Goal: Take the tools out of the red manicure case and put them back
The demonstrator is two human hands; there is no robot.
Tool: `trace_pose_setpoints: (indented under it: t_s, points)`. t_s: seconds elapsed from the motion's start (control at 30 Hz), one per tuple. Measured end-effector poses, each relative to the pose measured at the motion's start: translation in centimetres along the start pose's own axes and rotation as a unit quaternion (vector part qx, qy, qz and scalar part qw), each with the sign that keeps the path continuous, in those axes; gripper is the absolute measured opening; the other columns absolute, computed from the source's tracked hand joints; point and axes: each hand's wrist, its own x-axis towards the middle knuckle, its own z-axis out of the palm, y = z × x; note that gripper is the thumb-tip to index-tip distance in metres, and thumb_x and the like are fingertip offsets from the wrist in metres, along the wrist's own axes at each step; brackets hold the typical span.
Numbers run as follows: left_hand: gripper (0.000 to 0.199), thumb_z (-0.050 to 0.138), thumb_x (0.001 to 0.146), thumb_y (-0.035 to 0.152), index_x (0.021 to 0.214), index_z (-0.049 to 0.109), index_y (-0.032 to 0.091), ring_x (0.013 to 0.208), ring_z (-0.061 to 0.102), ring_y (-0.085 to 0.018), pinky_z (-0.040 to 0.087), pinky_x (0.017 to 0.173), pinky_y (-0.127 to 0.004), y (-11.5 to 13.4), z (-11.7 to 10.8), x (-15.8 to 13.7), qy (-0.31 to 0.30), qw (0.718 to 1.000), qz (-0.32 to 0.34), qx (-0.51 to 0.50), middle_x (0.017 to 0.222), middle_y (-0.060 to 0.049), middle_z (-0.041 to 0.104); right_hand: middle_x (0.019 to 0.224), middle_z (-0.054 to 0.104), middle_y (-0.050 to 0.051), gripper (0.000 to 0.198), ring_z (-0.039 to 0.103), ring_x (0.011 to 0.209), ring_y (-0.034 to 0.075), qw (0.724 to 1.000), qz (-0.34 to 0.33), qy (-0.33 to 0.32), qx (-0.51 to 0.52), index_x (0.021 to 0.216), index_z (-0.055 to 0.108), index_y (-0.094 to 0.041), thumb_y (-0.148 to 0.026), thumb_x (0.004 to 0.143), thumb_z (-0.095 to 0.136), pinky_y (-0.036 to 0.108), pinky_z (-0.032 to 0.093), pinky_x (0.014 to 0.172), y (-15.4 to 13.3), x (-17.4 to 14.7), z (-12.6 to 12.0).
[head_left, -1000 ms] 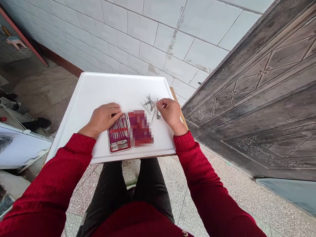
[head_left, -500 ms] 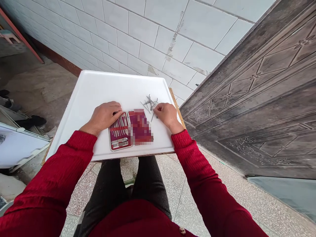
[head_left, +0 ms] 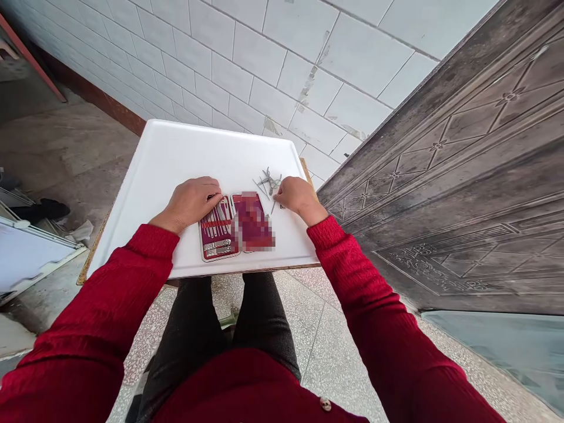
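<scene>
A red manicure case (head_left: 204, 241) lies unfolded on the white tabletop. Slim metal tools stand in a row under a red band in its left half, with nail clippers (head_left: 219, 247) below them; a pixelated patch covers most of the right half. My left hand (head_left: 191, 201) is closed on the upper left edge of the case, thumb and fingers by the tool tops. To the right, my right hand (head_left: 296, 197) pinches what looks like a thin metal manicure tool (head_left: 272, 208), its lower end showing under the fingertips. Beside these fingers is a small pile of metal nippers and tools (head_left: 268, 179).
The white table (head_left: 171, 150) has a raised rim and stands near a tiled wall (head_left: 259, 64). A dark carved door panel (head_left: 423, 176) rises close on the right. At the left is a white-panelled object with a metal frame (head_left: 35, 252).
The view has shifted slightly, so the case appears a little higher and further right. Both hands keep nearly the same places by the case and the tool pile.
</scene>
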Motion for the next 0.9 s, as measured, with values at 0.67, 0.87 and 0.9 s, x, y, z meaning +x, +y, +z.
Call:
trace_pose_setpoints:
  t_s: [0.67,0.87,0.9]
  points:
    - [0.029,0.046,0.103,0.026,0.089,0.07,0.02,0.103,0.071,-0.026,0.05,0.077,-0.036,0.4,0.3,0.1,-0.016,0.999,0.003,0.047,0.105,-0.007,0.078,0.04,0.049,-0.002,0.024,0.05,0.046,0.012,0.984,0.106,-0.14,-0.001,0.055,0.061,-0.015,0.001,0.067,0.074,0.025,0.047,0.051,-3.7,1.1,-2.2]
    - [0.031,0.045,0.102,0.027,0.088,0.072,0.02,0.102,0.07,-0.026,0.051,0.079,-0.037,0.3,0.5,0.1,-0.015,0.999,0.009,0.042,0.106,-0.008,0.078,0.049,0.063,0.003,0.03,0.058,0.043,0.011,0.968,0.115,-0.099,0.2,0.055,0.058,-0.016,-0.001,0.076,0.072,0.02,0.045,0.045,-3.1,-0.2,-2.3]
    - [0.032,0.045,0.102,0.028,0.087,0.072,0.02,0.101,0.07,-0.026,0.051,0.079,-0.037,0.3,0.5,0.1,-0.014,0.999,0.011,0.042,0.105,-0.008,0.078,0.051,0.065,0.004,0.029,0.06,0.045,0.011,0.962,0.102,-0.1,0.233,0.055,0.058,-0.016,-0.001,0.077,0.071,0.019,0.046,0.045,-2.9,-0.5,-2.1]
